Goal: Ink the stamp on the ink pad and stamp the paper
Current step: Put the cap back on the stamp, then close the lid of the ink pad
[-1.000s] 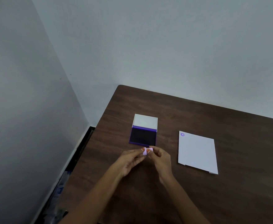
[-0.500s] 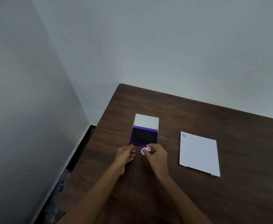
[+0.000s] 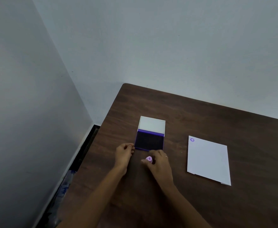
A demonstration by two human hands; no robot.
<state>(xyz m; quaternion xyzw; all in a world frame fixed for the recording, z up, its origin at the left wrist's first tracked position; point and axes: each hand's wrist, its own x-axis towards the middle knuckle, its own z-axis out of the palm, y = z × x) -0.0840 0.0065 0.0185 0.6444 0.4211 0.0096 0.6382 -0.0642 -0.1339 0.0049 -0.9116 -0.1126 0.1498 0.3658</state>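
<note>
A small pink-purple round stamp [image 3: 149, 159] is pinched in the fingers of my right hand [image 3: 158, 163], just in front of the ink pad. The ink pad [image 3: 149, 141] lies open on the brown table, its dark purple pad facing up and its white lid [image 3: 152, 124] folded back behind it. My left hand [image 3: 124, 152] rests on the table with curled fingers, its fingertips at the pad's front left corner; whether they touch the case is unclear. The white paper [image 3: 208, 160] lies to the right with one purple stamp mark [image 3: 192, 140] in its far left corner.
The dark wooden table [image 3: 217, 120] stands in a room corner, with grey walls to the left and behind. Its left edge drops to a dark floor gap [image 3: 79, 155]. Bare wood lies between the pad and the paper.
Both hands held the stamp together a second ago. My left hand has let go and moved left to the pad's corner. My right hand has kept the stamp and turned it.
</note>
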